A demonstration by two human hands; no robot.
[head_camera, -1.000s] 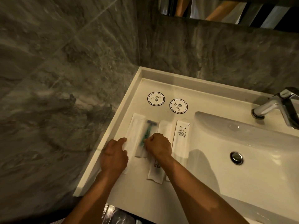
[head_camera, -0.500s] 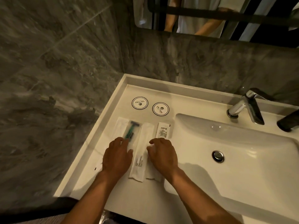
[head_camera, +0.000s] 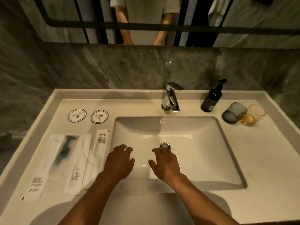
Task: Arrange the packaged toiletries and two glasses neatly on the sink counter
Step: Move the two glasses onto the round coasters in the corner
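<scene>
Both hands, left (head_camera: 119, 164) and right (head_camera: 165, 164), are being held empty with grips apart over the basin (head_camera: 203, 153), the packets (head_camera: 76, 161) lying lined up at the worktop's left edge, the glasses (head_camera: 243, 115) lying tipped near its back right corner, seemingly next.

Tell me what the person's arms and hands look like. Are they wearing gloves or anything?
No gloves. The left hand and right hand are both bare, with nothing that shows on the fingers or wrists: no rings, watch or bracelet. The forearms are bare too, with no sleeves in view down to the picture's lower edge. In the mirror, a light short-sleeved shirt shows above the arms.
</scene>
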